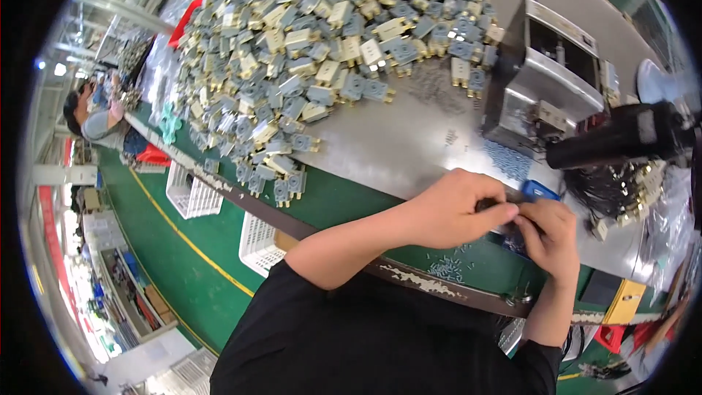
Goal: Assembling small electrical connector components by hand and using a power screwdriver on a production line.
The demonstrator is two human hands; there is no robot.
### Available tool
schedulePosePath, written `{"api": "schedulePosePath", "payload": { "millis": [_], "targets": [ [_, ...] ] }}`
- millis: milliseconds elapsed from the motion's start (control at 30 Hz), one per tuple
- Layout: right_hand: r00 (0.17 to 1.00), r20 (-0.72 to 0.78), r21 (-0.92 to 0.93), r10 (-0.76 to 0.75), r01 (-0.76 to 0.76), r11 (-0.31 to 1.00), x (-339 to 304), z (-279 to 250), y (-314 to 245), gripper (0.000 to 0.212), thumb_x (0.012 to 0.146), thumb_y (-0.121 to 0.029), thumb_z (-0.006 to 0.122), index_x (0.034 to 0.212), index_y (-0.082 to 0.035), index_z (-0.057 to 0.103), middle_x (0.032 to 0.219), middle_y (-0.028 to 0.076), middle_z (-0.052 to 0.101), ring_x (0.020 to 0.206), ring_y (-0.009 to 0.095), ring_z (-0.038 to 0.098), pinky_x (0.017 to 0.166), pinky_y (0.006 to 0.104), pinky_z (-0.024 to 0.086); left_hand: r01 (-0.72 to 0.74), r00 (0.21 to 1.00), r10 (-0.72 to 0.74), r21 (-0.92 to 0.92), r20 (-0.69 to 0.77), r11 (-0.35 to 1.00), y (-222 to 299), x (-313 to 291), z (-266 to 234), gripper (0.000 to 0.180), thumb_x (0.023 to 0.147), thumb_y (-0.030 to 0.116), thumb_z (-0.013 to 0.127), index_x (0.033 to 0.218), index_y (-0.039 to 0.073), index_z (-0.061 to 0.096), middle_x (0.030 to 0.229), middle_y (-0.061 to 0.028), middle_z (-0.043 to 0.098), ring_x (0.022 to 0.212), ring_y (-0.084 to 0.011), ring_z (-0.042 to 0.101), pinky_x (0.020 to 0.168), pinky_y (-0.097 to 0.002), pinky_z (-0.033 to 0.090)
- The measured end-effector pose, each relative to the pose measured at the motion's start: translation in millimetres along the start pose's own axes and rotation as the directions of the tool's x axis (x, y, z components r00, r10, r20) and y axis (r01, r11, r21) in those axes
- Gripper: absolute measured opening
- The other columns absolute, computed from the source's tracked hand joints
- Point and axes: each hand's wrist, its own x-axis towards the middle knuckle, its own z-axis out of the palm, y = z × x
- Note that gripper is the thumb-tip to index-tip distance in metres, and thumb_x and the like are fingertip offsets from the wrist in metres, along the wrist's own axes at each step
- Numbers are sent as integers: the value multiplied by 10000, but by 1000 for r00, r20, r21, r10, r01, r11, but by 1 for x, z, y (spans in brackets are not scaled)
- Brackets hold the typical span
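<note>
My left hand (462, 208) reaches in over the bench with its thumb and fingers closed in a pinch. A small dark patch shows inside its curled fingers; I cannot make out what it is. My right hand (552, 230) is also closed, its fingertips meeting the left thumb. Whatever sits between the two sets of fingertips is hidden. Just beyond them is a blue holder (541, 190), partly covered by the hands. Small pale screw-like pieces (446, 268) lie loose on the green mat (358, 194) nearer my body.
A large heap of grey and cream electrical parts (322, 51) covers the far left bench. A metal machine (548, 73), a black cylindrical tool (621, 135) and small blue pieces (508, 159) stand or lie to the right. White baskets (191, 192) sit below the edge; another person (99, 113) works far left.
</note>
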Motion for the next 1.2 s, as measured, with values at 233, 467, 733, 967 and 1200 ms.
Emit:
{"api": "schedulePosePath", "payload": {
  "millis": [233,467,733,967,1200],
  "targets": [
    [997,-73,5,13,-12,1000,-7,-4,3,123,745,17,755,860,-24,732,668,82,622,590,248,600,560,360,445,216,951,-111,-363,290,906,-1,1,-4,245,1069,249,594,951,35,608,703,8,585,603,-71,530,539,-259,413],
    [993,-101,51,57,-52,997,-12,-12,9,76,776,0,747,849,-11,732,714,96,670,618,231,630,584,334,470,196,967,-57,-583,247,789,-23,8,7,226,1092,235,545,1032,31,621,833,-75,663,615,-114,598,537,-251,477],
    [988,-132,-2,-74,74,997,-9,-18,11,143,738,21,767,867,-34,737,726,73,676,602,242,624,556,350,455,447,874,-334,-313,353,838,-11,12,-12,292,1060,242,617,1162,-25,676,902,-136,724,699,-180,722,587,-274,543],
    [985,-166,168,-41,69,983,-13,-20,17,111,766,14,758,866,-27,739,721,71,691,577,223,616,536,328,452,191,969,-87,-473,232,860,-14,6,17,435,1053,265,623,1282,-104,601,1139,-222,714,1075,-357,734,881,-447,633],
    [984,-177,218,-35,73,973,-15,-18,17,85,775,-25,764,839,-23,709,699,72,663,562,221,592,533,327,434,103,979,8,-529,203,842,-19,4,25,501,1065,254,597,1371,-135,518,1238,-258,678,1141,-388,703,970,-498,601]
  ]
}}
